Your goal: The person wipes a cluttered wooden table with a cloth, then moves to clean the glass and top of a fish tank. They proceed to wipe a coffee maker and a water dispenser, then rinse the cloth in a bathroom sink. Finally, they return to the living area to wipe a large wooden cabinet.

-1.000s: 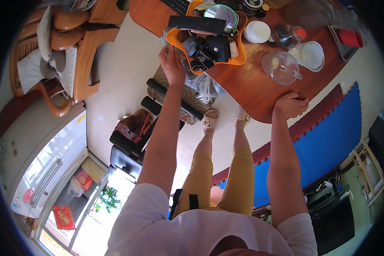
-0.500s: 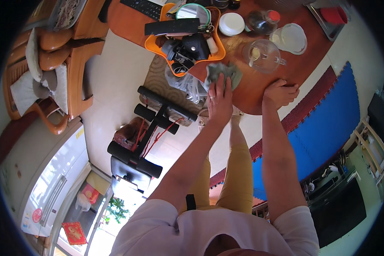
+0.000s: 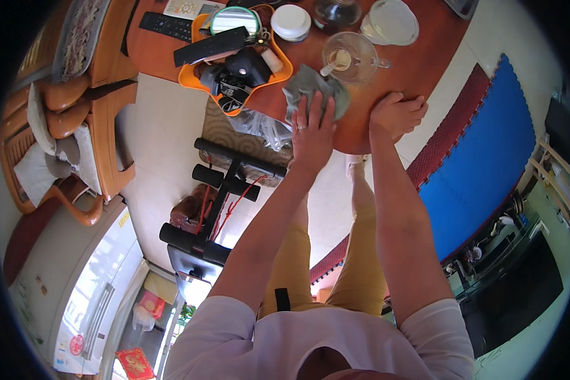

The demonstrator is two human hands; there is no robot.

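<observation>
Several fingers (image 3: 315, 110) of my left hand (image 3: 314, 138) lie stretched out and slightly parted over a crumpled grey-green cloth (image 3: 307, 81), which rests on the table (image 3: 354, 123) near its rounded corner. My right hand (image 3: 396, 118) rests at the table's edge, fingers drawn together and bent sideways; I cannot tell whether they grip anything underneath. Working the cloth well, I'd judge, calls for level pressure, the loose folds tucked beneath my fingers, and care beside the glass jug (image 3: 365, 58), whose thin clear wall and small handle could easily be knocked. The cloth looks soft and rumpled against smooth, reddish-brown wood. Left of it, a wavy-edged orange tray (image 3: 281, 71) of shiny, hard-looking material holds a round mirror (image 3: 235, 21) and a rounded black case (image 3: 247, 66). Beyond sits a squat white tub (image 3: 291, 23); below the tray hangs a wrinkled, see-through plastic bag (image 3: 264, 131).
</observation>
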